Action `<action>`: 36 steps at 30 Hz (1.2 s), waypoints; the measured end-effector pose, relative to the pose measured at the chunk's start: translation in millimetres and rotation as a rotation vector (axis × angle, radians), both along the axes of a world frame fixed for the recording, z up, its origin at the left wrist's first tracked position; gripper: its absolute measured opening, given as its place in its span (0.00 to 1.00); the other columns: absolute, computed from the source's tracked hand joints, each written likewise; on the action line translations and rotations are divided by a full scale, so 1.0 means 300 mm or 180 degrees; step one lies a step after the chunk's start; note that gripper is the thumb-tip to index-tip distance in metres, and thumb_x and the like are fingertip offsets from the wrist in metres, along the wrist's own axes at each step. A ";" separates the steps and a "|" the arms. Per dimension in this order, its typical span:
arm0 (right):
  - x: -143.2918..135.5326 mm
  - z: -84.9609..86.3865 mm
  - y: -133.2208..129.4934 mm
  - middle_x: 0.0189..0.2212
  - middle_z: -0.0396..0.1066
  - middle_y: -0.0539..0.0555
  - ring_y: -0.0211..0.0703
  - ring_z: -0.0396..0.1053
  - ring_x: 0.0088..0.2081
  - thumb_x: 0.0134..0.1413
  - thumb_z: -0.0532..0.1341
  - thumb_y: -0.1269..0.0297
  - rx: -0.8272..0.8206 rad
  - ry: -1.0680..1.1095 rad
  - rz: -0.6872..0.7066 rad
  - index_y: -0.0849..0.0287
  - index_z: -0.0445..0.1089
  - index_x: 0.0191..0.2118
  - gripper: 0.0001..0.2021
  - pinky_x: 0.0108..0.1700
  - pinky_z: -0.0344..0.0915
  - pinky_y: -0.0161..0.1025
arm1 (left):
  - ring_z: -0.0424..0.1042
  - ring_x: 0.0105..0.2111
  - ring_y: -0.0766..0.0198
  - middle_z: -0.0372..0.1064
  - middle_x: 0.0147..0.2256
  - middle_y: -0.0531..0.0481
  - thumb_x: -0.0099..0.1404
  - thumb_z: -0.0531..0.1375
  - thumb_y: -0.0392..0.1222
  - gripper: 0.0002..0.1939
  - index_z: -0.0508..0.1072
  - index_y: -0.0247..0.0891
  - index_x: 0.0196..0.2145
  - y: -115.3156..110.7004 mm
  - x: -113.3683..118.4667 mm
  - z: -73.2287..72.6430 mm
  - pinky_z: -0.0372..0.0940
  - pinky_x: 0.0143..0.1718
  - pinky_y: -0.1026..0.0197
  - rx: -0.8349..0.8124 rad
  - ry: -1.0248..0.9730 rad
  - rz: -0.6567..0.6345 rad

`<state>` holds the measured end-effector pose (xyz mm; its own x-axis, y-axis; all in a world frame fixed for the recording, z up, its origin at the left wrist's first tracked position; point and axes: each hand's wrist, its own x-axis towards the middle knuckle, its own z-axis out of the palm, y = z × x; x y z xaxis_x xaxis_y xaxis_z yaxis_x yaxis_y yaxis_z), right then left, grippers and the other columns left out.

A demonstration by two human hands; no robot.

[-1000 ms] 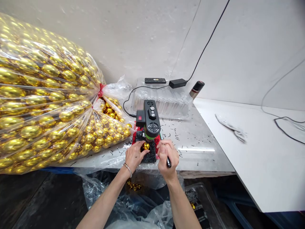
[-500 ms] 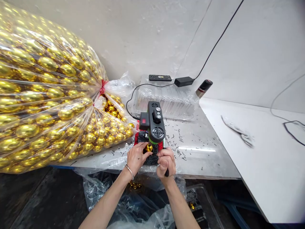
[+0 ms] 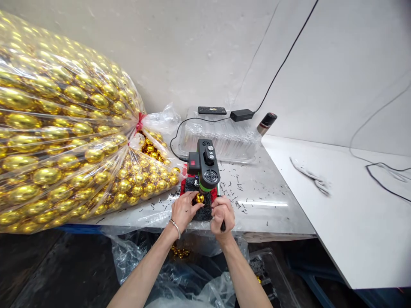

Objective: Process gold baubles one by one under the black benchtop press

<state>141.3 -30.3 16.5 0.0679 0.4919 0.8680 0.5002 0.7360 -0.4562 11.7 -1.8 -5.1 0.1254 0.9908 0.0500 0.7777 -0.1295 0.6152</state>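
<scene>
Gold ball sits pinched in the left hand, at the near end of the black machine over the table; the right hand grips a black handle.

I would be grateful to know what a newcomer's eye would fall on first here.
Probably the large clear bag of gold balls dominating the left side. Next, near the centre, the black machine, with the left hand pinching a single gold ball by its near end and the right hand gripping a black handle.
</scene>
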 end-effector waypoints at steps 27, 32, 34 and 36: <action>-0.014 0.166 -0.020 0.20 0.58 0.48 0.37 0.63 0.30 0.59 0.48 0.78 -0.0318 0.0142 0.0037 0.57 0.56 0.24 0.14 0.32 0.59 0.37 | 0.75 0.37 0.63 0.72 0.35 0.49 0.47 0.71 0.32 0.20 0.72 0.35 0.37 -0.274 -0.155 0.008 0.70 0.37 0.67 -0.2999 -0.5085 0.0808; -0.009 0.166 -0.022 0.20 0.58 0.48 0.37 0.63 0.30 0.58 0.48 0.78 -0.0320 0.0080 0.0062 0.56 0.55 0.24 0.14 0.32 0.59 0.37 | 0.68 0.20 0.76 0.72 0.30 0.51 0.61 0.64 0.40 0.12 0.72 0.34 0.42 -0.131 -0.084 0.052 0.61 0.16 0.76 -0.2203 -0.4823 0.1149; -0.008 0.164 -0.022 0.21 0.58 0.48 0.37 0.63 0.30 0.58 0.48 0.79 -0.0331 0.0063 0.0075 0.56 0.55 0.24 0.14 0.32 0.60 0.37 | 0.68 0.20 0.77 0.71 0.28 0.53 0.61 0.64 0.39 0.13 0.73 0.33 0.43 -0.096 -0.056 0.051 0.63 0.19 0.76 -0.1994 -0.4824 0.1129; -0.006 0.161 -0.023 0.21 0.59 0.48 0.37 0.63 0.30 0.58 0.48 0.79 -0.0362 0.0053 0.0093 0.56 0.55 0.24 0.14 0.32 0.60 0.37 | 0.70 0.22 0.75 0.70 0.27 0.54 0.59 0.65 0.39 0.15 0.73 0.33 0.43 -0.072 -0.034 0.044 0.67 0.22 0.74 -0.1764 -0.4738 0.1140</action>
<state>139.4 -37.3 64.8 0.0660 0.5890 0.8055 0.4710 0.6932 -0.5455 1.6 -23.4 8.2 0.0671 0.8939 -0.4431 -0.5738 0.3979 0.7159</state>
